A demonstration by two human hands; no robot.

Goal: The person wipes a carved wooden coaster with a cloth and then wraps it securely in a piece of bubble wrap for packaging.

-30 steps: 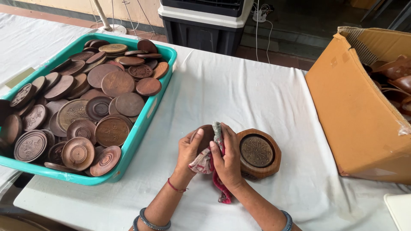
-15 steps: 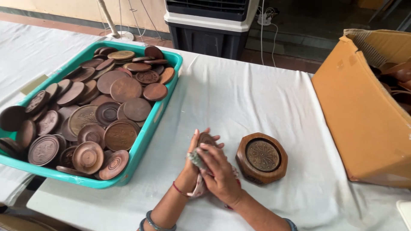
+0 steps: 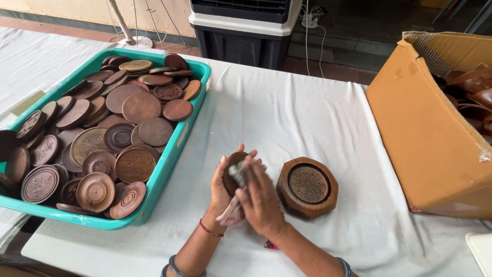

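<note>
**A:** Gripping a small round wooden disc (image 3: 231,172), the left hand (image 3: 221,192) has its fingers curled around the rim, thumb on the near side. The disc stands on edge, tilted, its flat face turned toward the right hand. No real long axis, since it's round.

**B:** And the right hand (image 3: 261,202)?

**A:** It's closed over a bunched cloth (image 3: 237,177), pressed against the disc's face. A pinkish end of the cloth hangs below the left palm. Both hands sit low over the white tablecloth (image 3: 287,113), near the table's front edge.

**B:** What's that thing right beside them?

**A:** An octagonal wooden box (image 3: 307,187), dark brown and smooth, with a round carved lid lying flat, floral pattern facing up. It's just right of the right hand, close, but touching or not can't be told.

**B:** Further out?

**A:** On the left there's a teal plastic tub (image 3: 169,159) heaped with brown wooden discs (image 3: 110,131), some plain, some carved or ringed, overlapping at all angles. Far right is a cardboard carton (image 3: 425,138), open, with more brown wooden pieces inside. A dark appliance (image 3: 246,31) stands behind the table.
</note>
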